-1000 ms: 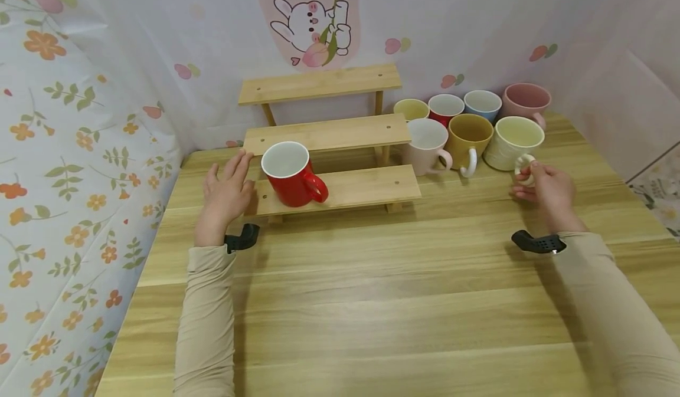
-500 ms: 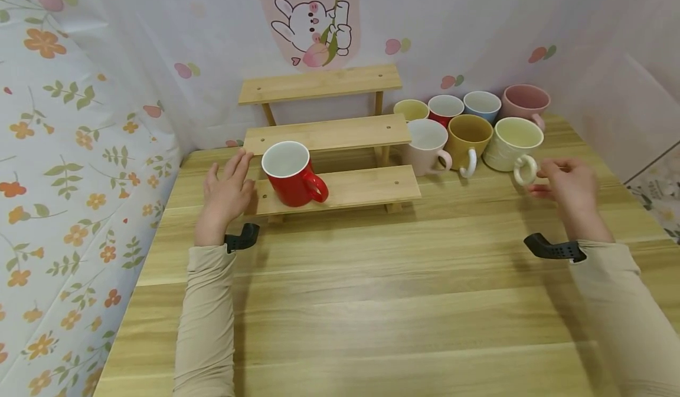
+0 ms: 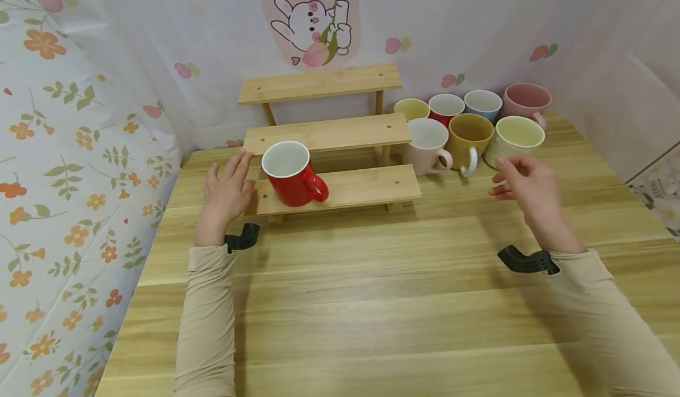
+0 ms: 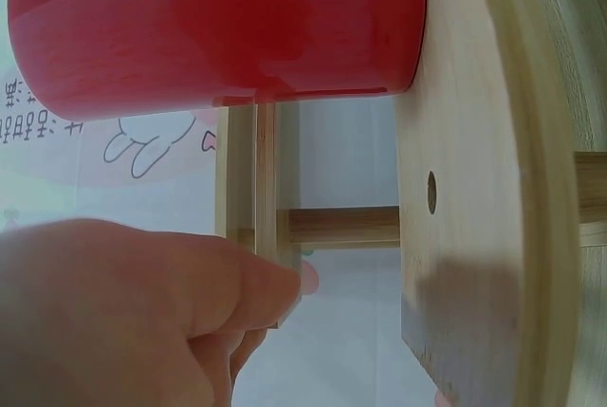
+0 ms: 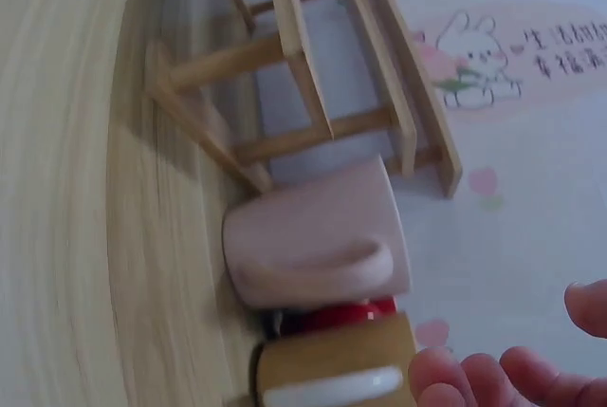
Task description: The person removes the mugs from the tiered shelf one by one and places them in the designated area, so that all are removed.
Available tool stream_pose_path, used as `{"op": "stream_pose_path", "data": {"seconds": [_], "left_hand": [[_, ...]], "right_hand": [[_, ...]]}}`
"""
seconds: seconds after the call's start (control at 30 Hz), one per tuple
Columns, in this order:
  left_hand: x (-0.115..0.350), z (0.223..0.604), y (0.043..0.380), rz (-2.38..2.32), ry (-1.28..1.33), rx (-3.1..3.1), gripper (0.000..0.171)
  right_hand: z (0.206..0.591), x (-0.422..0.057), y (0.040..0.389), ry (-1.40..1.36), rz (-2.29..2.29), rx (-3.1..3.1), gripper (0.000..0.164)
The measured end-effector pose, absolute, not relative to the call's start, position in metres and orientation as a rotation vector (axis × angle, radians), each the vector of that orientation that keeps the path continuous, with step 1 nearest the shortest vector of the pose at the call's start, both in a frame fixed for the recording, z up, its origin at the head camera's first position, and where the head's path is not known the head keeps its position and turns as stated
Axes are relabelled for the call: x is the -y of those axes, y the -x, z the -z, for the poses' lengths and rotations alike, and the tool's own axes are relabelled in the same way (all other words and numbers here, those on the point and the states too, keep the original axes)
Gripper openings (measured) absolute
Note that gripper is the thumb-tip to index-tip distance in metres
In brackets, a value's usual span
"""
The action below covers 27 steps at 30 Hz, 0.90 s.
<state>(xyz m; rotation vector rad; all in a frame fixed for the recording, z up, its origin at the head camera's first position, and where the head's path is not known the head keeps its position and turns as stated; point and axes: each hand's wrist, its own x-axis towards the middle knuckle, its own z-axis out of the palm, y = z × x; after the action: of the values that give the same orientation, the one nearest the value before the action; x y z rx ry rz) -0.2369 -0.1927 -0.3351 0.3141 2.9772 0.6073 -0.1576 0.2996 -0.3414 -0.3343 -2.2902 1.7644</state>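
My left hand (image 3: 225, 192) rests at the left end of the wooden shelf rack (image 3: 356, 187), its fingertips at the end of the middle board. Next to it a red mug (image 3: 289, 181), white inside, stands upright on the lowest board with its handle toward the right. My right hand (image 3: 533, 190) is in the air with nothing in it, fingers loosely bent and thumb apart. Just behind it stands a pale yellow-green mug (image 3: 517, 134), whose handle the hand hides in the head view. In the right wrist view a pale pink mug (image 5: 318, 231) and a mustard mug (image 5: 332, 355) lie ahead of the fingers.
At the rack's right, mugs stand close together: yellow (image 3: 411, 109), red (image 3: 445, 108), blue (image 3: 482, 104) and rose (image 3: 526, 101) ones at the back. The wooden table (image 3: 361, 302) extends in front. Patterned cloth (image 3: 223, 25) hangs behind and at the left.
My right hand let go of the pale yellow-green mug's handle, drew away to the right, then moved left in front of that mug. My left hand and the red mug stayed put.
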Motion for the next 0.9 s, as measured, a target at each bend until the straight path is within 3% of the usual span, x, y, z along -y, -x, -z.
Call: {"op": "stream_pose_path", "data": {"seconds": [0.53, 0.9], "left_hand": [[0.193, 0.336, 0.238, -0.628, -0.314, -2.976, 0.055], [0.193, 0.333, 0.236, -0.619, -0.311, -2.962, 0.055]], "right_hand": [[0.338, -0.240, 0.163, 0.070, -2.155, 2.323, 0.018], [0.331, -0.173, 0.174, -0.040, -2.190, 2.542, 0.033]]}}
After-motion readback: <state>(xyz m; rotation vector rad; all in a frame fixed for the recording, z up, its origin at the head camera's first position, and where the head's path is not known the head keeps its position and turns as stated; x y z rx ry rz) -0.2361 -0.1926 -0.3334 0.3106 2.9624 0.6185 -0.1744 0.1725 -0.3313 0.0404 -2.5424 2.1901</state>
